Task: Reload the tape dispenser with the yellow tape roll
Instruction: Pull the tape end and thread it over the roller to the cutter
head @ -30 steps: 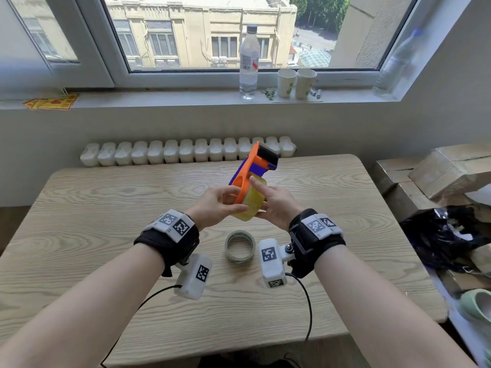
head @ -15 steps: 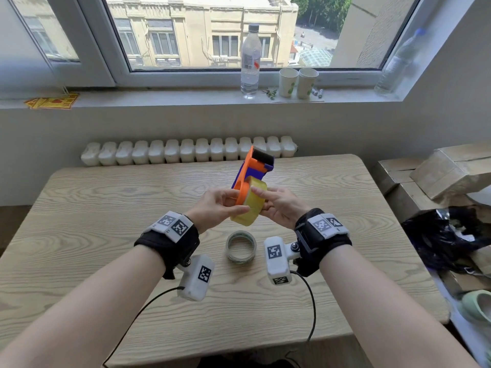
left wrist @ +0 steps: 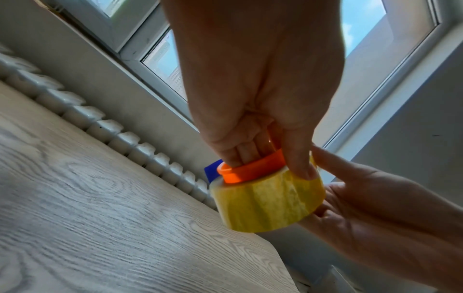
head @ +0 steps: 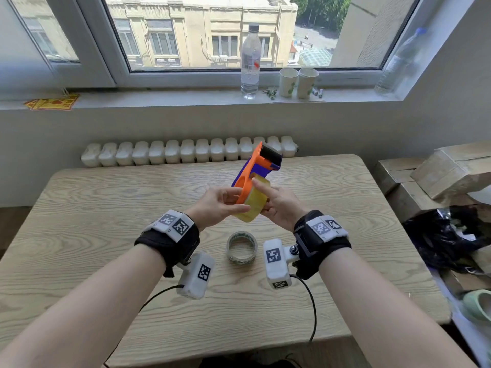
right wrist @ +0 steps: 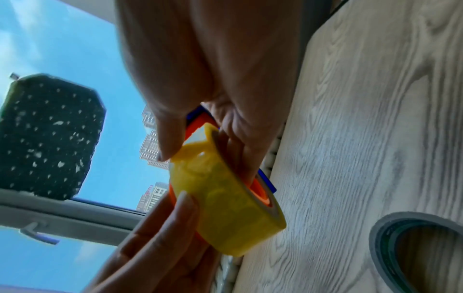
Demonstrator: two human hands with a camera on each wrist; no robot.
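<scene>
At frame centre, we are gripping the orange tape dispenser [head: 248,179] with our left hand [head: 218,208], our right hand [head: 279,205] pinching the yellow tape roll [head: 252,205] seated on it; light, stiff, slick-sided, probably best held by its rims.

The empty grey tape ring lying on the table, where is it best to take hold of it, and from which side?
From above. The empty grey tape ring lies flat on the table with its hole upward, so pinch its thin wall, fingers inside and thumb outside, probably at the near edge.
</scene>
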